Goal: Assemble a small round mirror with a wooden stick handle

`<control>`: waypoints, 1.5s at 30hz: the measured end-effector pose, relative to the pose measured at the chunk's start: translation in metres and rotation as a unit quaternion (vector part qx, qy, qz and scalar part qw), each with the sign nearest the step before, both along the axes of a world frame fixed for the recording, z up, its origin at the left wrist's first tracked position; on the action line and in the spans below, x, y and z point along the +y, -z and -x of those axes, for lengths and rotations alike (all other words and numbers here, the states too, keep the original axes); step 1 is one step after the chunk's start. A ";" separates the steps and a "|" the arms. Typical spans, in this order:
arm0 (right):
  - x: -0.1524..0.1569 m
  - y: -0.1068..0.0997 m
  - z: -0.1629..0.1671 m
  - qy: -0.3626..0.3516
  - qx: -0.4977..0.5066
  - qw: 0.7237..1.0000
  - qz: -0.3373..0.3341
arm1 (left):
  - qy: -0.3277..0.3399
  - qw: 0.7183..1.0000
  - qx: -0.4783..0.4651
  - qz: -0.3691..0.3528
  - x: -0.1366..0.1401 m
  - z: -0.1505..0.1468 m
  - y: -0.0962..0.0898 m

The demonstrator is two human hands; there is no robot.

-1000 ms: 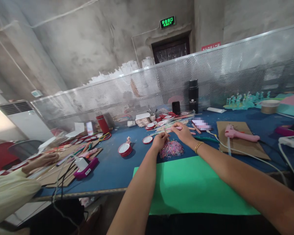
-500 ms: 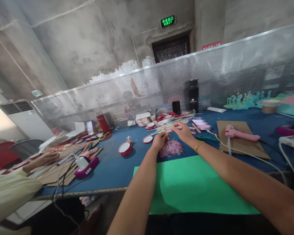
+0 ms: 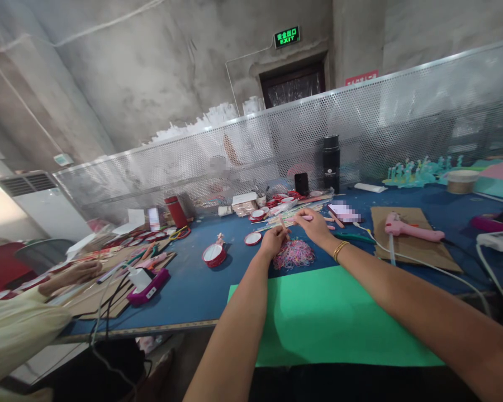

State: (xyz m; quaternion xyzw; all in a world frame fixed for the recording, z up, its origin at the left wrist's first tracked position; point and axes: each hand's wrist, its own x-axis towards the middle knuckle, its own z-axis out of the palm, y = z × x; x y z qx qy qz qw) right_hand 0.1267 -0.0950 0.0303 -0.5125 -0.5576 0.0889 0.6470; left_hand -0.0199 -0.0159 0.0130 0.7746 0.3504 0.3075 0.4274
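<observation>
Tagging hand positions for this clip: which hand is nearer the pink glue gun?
Right. The right hand is left of the pink glue gun; the left hand is farther left, beside the colourful band pile.

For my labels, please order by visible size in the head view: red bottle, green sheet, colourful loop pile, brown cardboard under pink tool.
1. Green sheet, although partly covered
2. Brown cardboard
3. Colourful loop pile
4. Red bottle
</observation>
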 end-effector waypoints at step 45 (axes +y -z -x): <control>0.001 0.002 0.002 -0.009 0.000 1.000 -0.021 | 0.007 1.000 -0.012 -0.001 -0.002 0.000 -0.002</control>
